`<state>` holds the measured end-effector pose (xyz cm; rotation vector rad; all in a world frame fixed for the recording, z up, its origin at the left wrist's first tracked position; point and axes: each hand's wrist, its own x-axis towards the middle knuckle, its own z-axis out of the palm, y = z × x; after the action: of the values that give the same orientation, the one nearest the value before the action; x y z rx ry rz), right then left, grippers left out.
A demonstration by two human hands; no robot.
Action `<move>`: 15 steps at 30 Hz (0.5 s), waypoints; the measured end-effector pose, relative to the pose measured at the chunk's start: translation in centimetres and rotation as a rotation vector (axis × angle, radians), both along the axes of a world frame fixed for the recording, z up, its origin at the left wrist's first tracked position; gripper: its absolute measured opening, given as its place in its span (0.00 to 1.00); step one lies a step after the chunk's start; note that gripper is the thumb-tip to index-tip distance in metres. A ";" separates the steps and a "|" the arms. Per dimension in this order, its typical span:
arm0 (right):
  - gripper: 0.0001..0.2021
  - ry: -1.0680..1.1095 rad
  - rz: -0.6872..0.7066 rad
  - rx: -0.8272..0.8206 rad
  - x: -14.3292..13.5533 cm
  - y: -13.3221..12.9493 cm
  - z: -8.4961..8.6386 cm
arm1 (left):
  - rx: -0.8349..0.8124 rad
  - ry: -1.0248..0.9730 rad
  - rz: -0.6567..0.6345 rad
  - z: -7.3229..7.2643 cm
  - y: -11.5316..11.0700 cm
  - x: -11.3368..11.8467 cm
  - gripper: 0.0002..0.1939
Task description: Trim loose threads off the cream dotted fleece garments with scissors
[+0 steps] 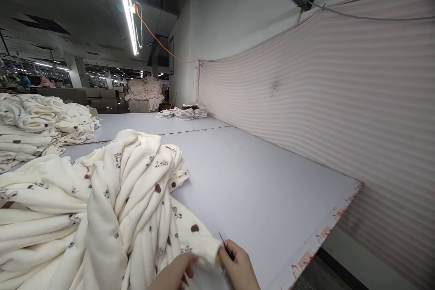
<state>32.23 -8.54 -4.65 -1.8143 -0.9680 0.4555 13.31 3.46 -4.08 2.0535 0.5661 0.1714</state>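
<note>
On the far left of the bench, a stack of folded printed cloth is seen, well apart from the hands. Nearer, a large heap of cream fleece with brown hearts and small dark prints is spread over the left half of the bench, its folds running down toward the bottom edge of the view.

At that lower end, an edge of the fleece is pinched by the left hand, its fingers closed on the cloth. Just beside it, the same edge is met by the right hand, in which small snips are gripped, the fingers clamped round them and the dark tip pointing up and away.

The fleece is judged to be soft, limp and light in a single layer, though bulky as a heap; it would sag and slide rather than hold a shape, so hold is best taken at a hem or seam, drawn taut between the hands.

To the right, bare bench is followed by a striped curtain. More stacks lie far back.
</note>
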 end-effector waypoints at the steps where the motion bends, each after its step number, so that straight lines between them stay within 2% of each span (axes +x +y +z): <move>1: 0.17 0.034 0.021 0.004 -0.6 0.3 -0.3 | -0.097 -0.066 0.066 0.3 -0.3 0.5 0.29; 3: 0.20 0.088 0.053 0.020 -2.0 0.8 -0.9 | -0.226 -0.188 0.181 0.8 -1.0 1.4 0.27; 6: 0.23 0.113 0.056 0.046 -3.5 1.3 -1.3 | -0.226 -0.236 0.265 1.0 -1.5 2.4 0.19; 9: 0.24 0.070 0.018 0.063 -4.0 1.1 -1.0 | -0.245 -0.218 0.337 0.8 -1.5 2.6 0.13; 13: 0.22 -0.046 -0.018 0.089 -4.0 0.8 0.0 | -0.276 -0.247 0.365 0.5 -1.2 2.3 0.02; 15: 0.20 -0.108 -0.018 0.106 -4.1 0.8 0.2 | -0.313 -0.312 0.351 0.3 -1.1 2.2 0.03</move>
<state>28.17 -7.76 -4.44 -1.7649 -1.0297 0.2918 15.53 2.38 -3.76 1.5740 0.7033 0.5636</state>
